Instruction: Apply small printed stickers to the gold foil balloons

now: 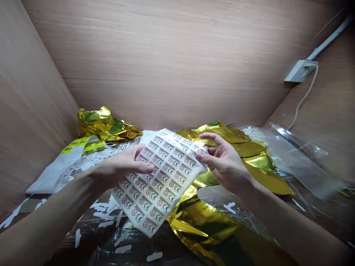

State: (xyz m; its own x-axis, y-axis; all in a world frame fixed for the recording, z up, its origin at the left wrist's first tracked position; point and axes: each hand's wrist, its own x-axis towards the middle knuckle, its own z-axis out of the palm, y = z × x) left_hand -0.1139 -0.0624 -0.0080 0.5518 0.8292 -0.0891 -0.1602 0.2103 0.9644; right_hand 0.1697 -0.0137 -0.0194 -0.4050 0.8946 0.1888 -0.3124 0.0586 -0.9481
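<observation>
A white sheet of small printed stickers [159, 181], set in rows and each bearing a red prohibition sign, is bent slightly between my hands. My left hand [119, 166] grips its left edge, with the thumb lying across the front. At the upper right edge, my right hand [222, 160] pinches the sheet between thumb and fingers. Crumpled gold foil [222, 225] lies beneath and to the right of the sheet.
A wad of gold foil [102, 125] and yellow labels [83, 146] sit at the back left, beside white backing scraps [91, 159]. A clear plastic bag [296, 159] lies at the right. Wood-grain panels [166, 55] surround the surface, with a white wall fitting [301, 70] and cable at upper right.
</observation>
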